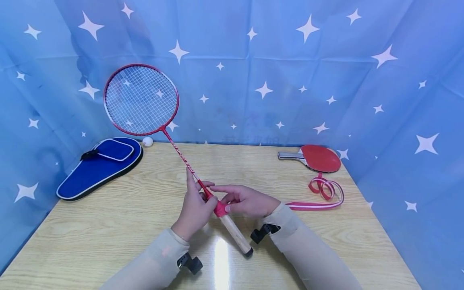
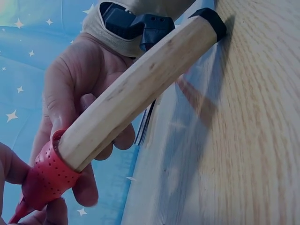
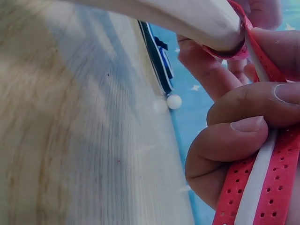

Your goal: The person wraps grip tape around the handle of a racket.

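A red-and-white badminton racket [image 1: 173,147] is tilted up to the left, its strung head in front of the blue backdrop. My left hand [image 1: 195,209] grips it where the shaft meets the handle, index finger straight along the shaft. Red perforated grip tape [image 1: 220,209] wraps the top of the bare wooden handle [image 1: 235,235], whose black butt end points toward me. Beside the wrapped part, my right hand [image 1: 250,201] pinches the tape. In the right wrist view, curled fingers hold the tape strip [image 3: 281,183], which has a white band along its middle.
The tape's loose end [image 1: 315,206] runs right across the wooden table [image 1: 145,241] and curls near a red table tennis bat [image 1: 320,158]. At the back left lie a blue bat case [image 1: 98,173] and a white ball [image 1: 147,141]. A starry blue curtain [image 1: 224,36] hangs behind.
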Tool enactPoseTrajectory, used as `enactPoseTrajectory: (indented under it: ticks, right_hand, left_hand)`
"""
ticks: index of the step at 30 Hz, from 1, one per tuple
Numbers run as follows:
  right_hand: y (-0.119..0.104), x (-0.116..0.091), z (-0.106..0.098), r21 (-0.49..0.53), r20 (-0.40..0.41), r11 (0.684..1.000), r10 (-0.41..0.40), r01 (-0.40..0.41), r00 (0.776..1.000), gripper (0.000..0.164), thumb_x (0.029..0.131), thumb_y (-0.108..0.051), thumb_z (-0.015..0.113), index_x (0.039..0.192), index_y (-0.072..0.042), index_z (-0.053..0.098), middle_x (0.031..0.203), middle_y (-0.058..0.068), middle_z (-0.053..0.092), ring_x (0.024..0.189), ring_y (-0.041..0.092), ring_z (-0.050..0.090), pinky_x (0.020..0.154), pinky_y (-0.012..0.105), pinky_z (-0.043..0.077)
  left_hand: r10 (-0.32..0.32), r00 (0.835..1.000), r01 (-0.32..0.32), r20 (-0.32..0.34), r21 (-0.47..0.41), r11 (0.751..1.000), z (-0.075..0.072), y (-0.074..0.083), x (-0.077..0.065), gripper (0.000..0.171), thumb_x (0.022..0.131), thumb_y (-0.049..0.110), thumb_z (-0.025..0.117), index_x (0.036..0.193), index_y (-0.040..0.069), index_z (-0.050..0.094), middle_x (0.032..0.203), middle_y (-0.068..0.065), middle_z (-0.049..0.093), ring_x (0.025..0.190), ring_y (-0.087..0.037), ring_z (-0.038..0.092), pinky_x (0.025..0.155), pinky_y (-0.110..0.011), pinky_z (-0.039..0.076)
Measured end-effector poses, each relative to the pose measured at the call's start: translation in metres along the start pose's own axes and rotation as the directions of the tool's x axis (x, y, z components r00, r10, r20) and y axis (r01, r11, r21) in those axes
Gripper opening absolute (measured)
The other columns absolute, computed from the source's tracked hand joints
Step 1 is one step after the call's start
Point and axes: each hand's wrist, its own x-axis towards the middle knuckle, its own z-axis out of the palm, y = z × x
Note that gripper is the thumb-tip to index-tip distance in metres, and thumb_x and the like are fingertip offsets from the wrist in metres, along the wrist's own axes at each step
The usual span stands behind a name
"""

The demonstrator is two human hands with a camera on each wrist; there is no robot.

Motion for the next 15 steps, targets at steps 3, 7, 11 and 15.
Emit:
enactPoseTrajectory:
  ticks: [3,7,11,15]
  right_hand:
    - [0.0005,0.0001,0.0013,-0.001,0.007,1.0,-0.007,0.007,1.0,0.072,0.102,0.003,0.059,0.167,-0.013,0.034,0.119,0.017,0.076,0.111,0.02,0.072,0.098,0.031,0.056]
    - [0.0009,0.0005,0.0026,-0.013,0.008,1.0,-0.027,0.027,1.0,0.07,0.101,0.0,0.062,0.166,-0.011,0.036,0.116,0.015,0.075,0.106,0.018,0.071,0.093,0.03,0.057]
    - [0.001,0.0008,0.0028,-0.009,0.008,0.999,-0.052,0.052,0.999,0.07,0.101,0.001,0.061,0.165,-0.01,0.036,0.116,0.016,0.074,0.104,0.016,0.07,0.089,0.028,0.057]
    - [0.0014,0.0018,0.0029,-0.008,0.0,0.998,-0.07,0.07,0.998,0.07,0.101,0.004,0.06,0.165,-0.009,0.037,0.117,0.018,0.073,0.101,0.016,0.07,0.084,0.026,0.056]
  left_hand:
    - [-0.001,1.0,0.001,0.003,-0.014,1.0,0.0009,-0.0003,-0.0006,0.121,0.087,-0.005,0.062,0.167,0.027,-0.023,0.137,-0.01,0.061,0.074,-0.019,0.065,0.061,-0.027,0.056]
    - [-0.003,1.0,0.003,0.004,-0.029,1.0,0.0016,-0.0005,-0.0007,0.121,0.086,-0.006,0.061,0.166,0.028,-0.023,0.136,-0.011,0.061,0.083,-0.021,0.068,0.065,-0.028,0.059]
    - [0.0,1.0,0.0,-0.005,-0.02,1.0,0.0022,0.0002,0.0001,0.125,0.087,-0.003,0.067,0.166,0.03,-0.023,0.134,-0.013,0.063,0.081,-0.022,0.067,0.066,-0.029,0.059]
    - [0.006,1.0,-0.006,-0.017,0.01,1.0,0.0024,0.0013,0.0004,0.13,0.087,0.001,0.074,0.166,0.032,-0.024,0.132,-0.012,0.064,0.076,-0.023,0.066,0.066,-0.028,0.059]
